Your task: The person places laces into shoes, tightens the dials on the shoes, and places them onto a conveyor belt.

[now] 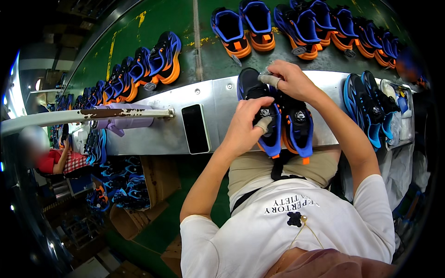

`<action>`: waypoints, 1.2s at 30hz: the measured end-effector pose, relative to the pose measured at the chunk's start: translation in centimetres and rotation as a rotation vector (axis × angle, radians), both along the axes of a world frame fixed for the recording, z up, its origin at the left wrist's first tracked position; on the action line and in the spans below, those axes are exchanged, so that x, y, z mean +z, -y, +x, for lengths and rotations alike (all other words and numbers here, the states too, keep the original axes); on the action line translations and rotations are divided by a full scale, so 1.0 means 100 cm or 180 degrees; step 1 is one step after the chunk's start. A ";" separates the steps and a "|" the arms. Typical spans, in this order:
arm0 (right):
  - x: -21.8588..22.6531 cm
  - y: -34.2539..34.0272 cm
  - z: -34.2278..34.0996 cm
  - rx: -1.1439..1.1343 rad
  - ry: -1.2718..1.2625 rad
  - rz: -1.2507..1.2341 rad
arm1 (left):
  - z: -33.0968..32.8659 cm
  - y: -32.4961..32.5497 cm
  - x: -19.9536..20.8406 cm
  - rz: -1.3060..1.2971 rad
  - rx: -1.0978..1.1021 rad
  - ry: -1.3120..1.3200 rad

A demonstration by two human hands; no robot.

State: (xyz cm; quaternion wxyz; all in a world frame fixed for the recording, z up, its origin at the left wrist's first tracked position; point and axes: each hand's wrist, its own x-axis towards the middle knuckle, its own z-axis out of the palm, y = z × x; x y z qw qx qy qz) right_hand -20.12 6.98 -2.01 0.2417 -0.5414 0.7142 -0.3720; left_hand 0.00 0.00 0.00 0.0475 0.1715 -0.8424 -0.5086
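Observation:
A pair of black and blue sneakers with orange trim lies on the metal ledge before me, toes pointing away. My left hand [249, 121] grips the upper of the left sneaker [251, 79], its covered thumb near the round dial on the tongue. Above the same shoe's forefoot, my right hand [290, 82] is closed in a pinch. What its fingertips hold, if anything, is too small to make out. Pale covers wrap some of my fingers. Beside it, the right sneaker [299, 127] is partly hidden by my right hand.
On the ledge [162, 132] to the left lie a phone [195, 129] and a lilac bottle [125, 121]. At right stand light-blue-soled sneakers [366, 109] and a plastic-lined tray [399, 111]. Shoe rows line the green belt [204, 55]. A person [60, 160] sits far left near boxed shoes.

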 end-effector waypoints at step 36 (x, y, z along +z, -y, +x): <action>-0.013 -0.008 -0.015 0.0212 -0.0041 0.0265 | -0.018 -0.016 -0.028 -0.0473 0.0533 -0.0879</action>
